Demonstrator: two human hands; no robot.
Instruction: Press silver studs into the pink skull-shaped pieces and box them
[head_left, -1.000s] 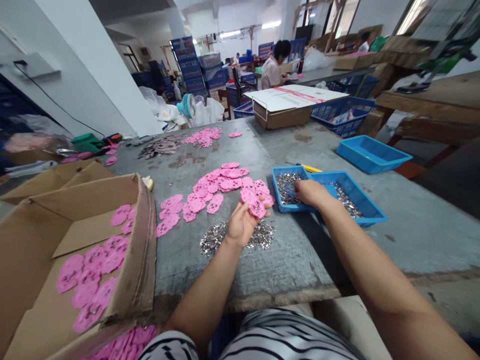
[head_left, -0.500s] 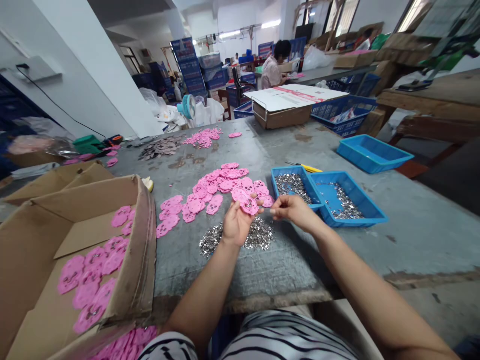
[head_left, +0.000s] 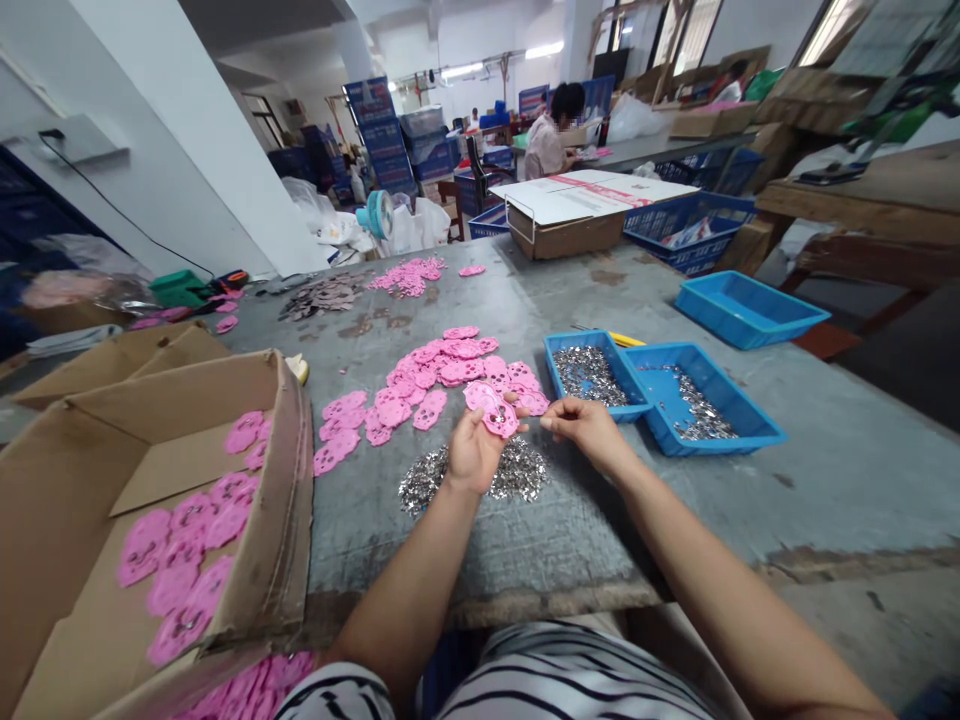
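My left hand (head_left: 474,455) grips a flat pink plastic piece (head_left: 495,412) with holes and a small shiny bit on it, held above the table. Just to its right, my right hand (head_left: 589,428) has thumb and fingertips pinched together; whatever is between them is too small to make out. Beneath my left hand lies a heap of small silvery metal pieces (head_left: 521,470). Behind it spreads a pile of similar pink pieces (head_left: 420,375). Two blue trays beyond my right hand, a smaller one (head_left: 637,408) and a larger one (head_left: 761,437), hold more small metal pieces.
An open cardboard box (head_left: 289,480) with pink pieces stands at the left. A yellow-handled tool (head_left: 626,340) lies behind the trays. Another blue tray (head_left: 750,310) sits farther right. At the back are grey pieces (head_left: 322,297), a flat carton (head_left: 570,235) and a seated person (head_left: 547,145).
The pink piece in my left hand has tilted slightly. My right hand stays pinched close beside it, almost unmoved. The whole view has shifted a little.
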